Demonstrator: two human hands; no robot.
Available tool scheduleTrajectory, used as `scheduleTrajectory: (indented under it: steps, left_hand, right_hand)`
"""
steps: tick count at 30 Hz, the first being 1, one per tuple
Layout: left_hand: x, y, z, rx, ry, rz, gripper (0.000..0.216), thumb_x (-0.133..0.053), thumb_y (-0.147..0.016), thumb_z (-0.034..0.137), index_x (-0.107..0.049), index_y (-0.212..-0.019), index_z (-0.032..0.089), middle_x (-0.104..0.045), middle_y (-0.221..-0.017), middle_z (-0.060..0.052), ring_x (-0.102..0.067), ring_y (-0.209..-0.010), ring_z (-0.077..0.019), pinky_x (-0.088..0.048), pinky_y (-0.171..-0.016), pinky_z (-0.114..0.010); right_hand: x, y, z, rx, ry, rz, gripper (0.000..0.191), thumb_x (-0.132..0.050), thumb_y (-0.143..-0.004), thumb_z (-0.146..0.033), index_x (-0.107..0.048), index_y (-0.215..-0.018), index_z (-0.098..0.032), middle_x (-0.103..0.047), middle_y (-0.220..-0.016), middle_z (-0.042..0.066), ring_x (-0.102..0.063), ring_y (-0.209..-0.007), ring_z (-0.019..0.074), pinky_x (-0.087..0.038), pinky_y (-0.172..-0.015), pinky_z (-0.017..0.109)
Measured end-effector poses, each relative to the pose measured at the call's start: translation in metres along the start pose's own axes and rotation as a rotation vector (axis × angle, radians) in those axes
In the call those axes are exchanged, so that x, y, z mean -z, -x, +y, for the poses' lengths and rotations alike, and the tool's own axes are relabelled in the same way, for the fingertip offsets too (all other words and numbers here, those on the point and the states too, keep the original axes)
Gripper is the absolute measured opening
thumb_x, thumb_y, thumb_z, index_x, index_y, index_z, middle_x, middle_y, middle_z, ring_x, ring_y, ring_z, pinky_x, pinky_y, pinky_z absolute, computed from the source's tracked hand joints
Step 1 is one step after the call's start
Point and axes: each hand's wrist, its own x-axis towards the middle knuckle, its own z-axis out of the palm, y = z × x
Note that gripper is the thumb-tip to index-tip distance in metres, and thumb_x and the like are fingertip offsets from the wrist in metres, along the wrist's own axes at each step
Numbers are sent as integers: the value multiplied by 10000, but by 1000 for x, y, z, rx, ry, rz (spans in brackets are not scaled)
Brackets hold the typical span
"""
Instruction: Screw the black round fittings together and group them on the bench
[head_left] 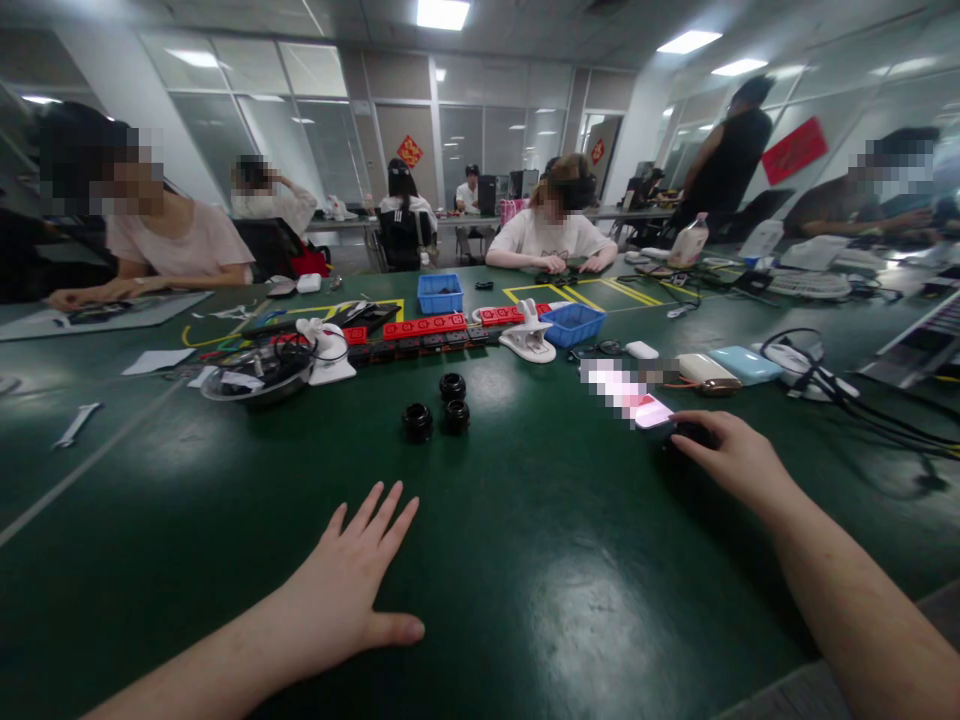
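Note:
My left hand [352, 580] lies flat on the green table [510, 540] with its fingers spread, holding nothing. Beyond its fingertips stand three glossy black ring-shaped parts, one at the back [452, 386], one at the left [417, 421] and one at the right [455, 416]. Over on the right, my right hand [731, 455] has its fingers closed around a dark rounded object [696, 434]. The hand covers much of that object, and its exact kind is unclear. Just past those fingertips a lit phone [651, 411] rests on the tabletop.
A metal bowl of dark parts [259, 385] and a white clip stand [326, 350] sit left of the red-and-black strips [424, 328]. Blue bins [574, 325] are farther back. Power banks [742, 365] and black cables [862, 400] lie right; a wrench [76, 425] lies left. Several people sit around.

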Motion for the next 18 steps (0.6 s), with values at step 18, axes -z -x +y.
scheduleTrajectory:
  steps: [18]
  left_hand:
    - [5,5,4,-8,12,-12,1014,-411,-671,773,-17,-1405,193,88,-1450,-113,63,-1319,-327,-88,-1025,-564]
  right_hand:
    - [-7,4,-6,7,47,175,596,-673,-632,-354,-507,-1175,-172,-607,-1041,122,-535,-979,279,-414,-792,376]
